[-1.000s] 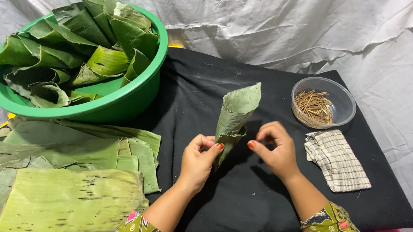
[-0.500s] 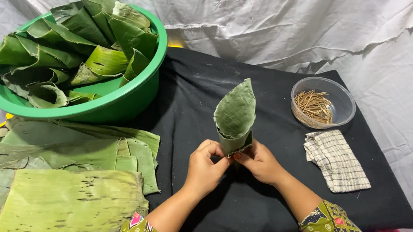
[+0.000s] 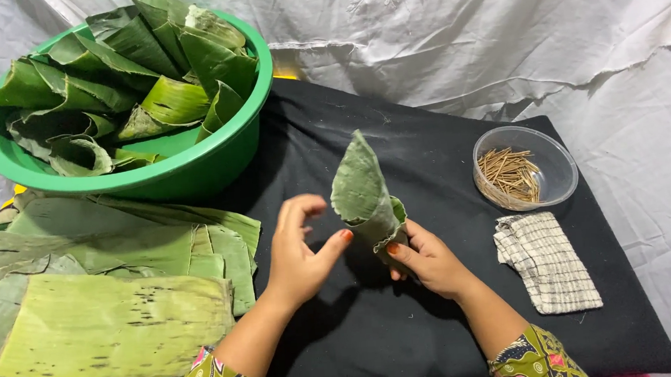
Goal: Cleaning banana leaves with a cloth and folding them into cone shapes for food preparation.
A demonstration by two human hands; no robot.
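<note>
Fingers of right hand (image 3: 429, 259) pinched the base of an upright banana-leaf cone (image 3: 364, 196) above the black cloth (image 3: 411, 342); left hand (image 3: 299, 251) stood just beside it, fingers spread, thumb tip near the leaf.

No packages, labels, signs, screens visible.

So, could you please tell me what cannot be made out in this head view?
- Inside of the leaf cone: hidden by its own wall.
- Right hand fingertips: behind the cone.
- Green basin bottom: covered by folded leaves.
- Leaf stack: cut off at the left and bottom edges.
</note>
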